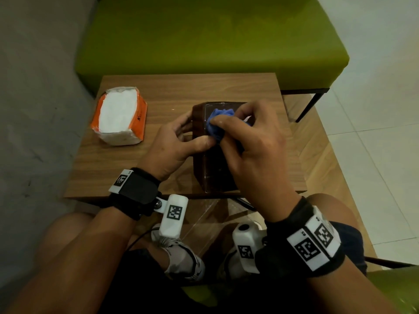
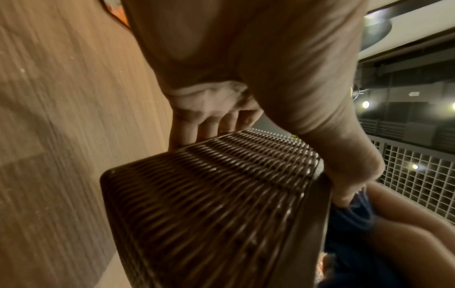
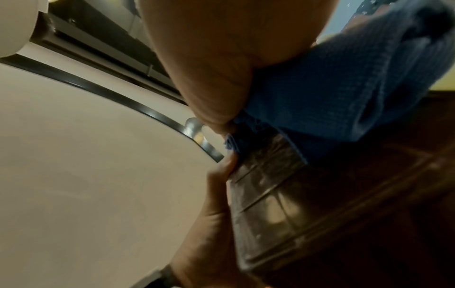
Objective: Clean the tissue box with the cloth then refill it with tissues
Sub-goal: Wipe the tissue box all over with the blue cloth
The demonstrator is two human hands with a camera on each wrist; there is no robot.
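Tabletop (image 1: pixel 136 168): cloth (image 1: pixel 216 123) under right hand (image 1: pixel 256 155).

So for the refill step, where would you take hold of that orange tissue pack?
Probably across its two long orange sides, coming down from above. The tissue pack lies flat on the table, top torn open and white tissues exposed, so a straddling grip avoids crushing them. The left hand, now holding the tissue box, is nearer.

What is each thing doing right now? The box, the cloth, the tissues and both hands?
Tissue box: on the table, no tissues visible inside.
Cloth: bunched up, pressed on the box.
Tissue pack: opened, on the table.
Left hand: holds the box.
Right hand: grips the cloth.
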